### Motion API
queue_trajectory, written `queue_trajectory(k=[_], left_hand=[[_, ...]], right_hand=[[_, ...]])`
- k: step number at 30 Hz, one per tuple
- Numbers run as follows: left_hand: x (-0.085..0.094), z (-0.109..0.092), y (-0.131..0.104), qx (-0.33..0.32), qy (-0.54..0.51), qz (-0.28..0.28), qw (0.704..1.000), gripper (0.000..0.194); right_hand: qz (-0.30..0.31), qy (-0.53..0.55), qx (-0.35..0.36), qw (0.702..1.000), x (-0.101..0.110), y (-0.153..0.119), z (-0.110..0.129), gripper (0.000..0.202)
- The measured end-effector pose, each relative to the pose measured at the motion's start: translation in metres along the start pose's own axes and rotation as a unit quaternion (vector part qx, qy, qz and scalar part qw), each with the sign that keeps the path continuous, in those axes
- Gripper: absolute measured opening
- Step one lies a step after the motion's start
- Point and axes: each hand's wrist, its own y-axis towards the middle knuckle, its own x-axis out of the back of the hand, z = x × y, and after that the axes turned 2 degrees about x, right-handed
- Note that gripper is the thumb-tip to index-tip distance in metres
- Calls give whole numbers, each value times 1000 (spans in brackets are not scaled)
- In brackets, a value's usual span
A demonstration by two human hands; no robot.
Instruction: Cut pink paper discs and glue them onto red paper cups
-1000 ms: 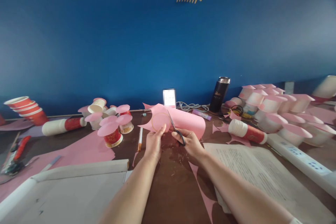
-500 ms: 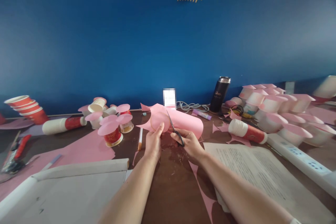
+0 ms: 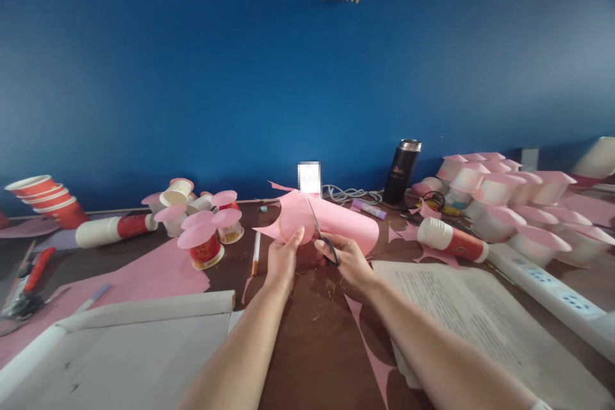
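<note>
My left hand [image 3: 284,261] grips a sheet of pink paper [image 3: 343,221] at its near edge, thumb on top. A round outline marks the paper beside my thumb, and the right part of the sheet curls over. My right hand [image 3: 346,261] holds dark-handled scissors [image 3: 328,246] with fingers in the loops. Their blades point away from me and lie against the paper along the right side of the circle. Part of the fingers of both hands is hidden under the paper.
Paper cups with pink discs stand at left [image 3: 205,247] and right [image 3: 502,189]. Near them lie cup stacks [image 3: 451,240], a black flask [image 3: 402,172], a power strip [image 3: 548,282], a printed sheet [image 3: 461,314], pink scraps [image 3: 368,346] and a white board [image 3: 144,359].
The pink paper has turned and shifted slightly right, and its far-left tip looks narrower. Both hands and the scissors have moved a little to the right with it.
</note>
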Motion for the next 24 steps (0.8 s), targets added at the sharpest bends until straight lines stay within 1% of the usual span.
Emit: queue_trajectory(k=[6, 11, 15, 19, 24], left_hand=[[3, 0, 1, -16, 33, -4, 999, 45], [3, -2, 1, -9, 48, -2, 999, 48], [3, -3, 0, -21, 48, 6, 999, 50], [4, 0, 2, -18, 37, 12, 999, 50], [3, 4, 2, 6, -13, 23, 1000, 50]], right_hand=[[-1, -14, 2, 1000, 1, 0, 3, 41], [2, -21, 4, 1000, 3, 1, 1, 43], [6, -20, 9, 1000, 4, 2, 1, 38], [10, -23, 12, 1000, 3, 2, 3, 35], [10, -20, 10, 1000, 4, 2, 2, 33]])
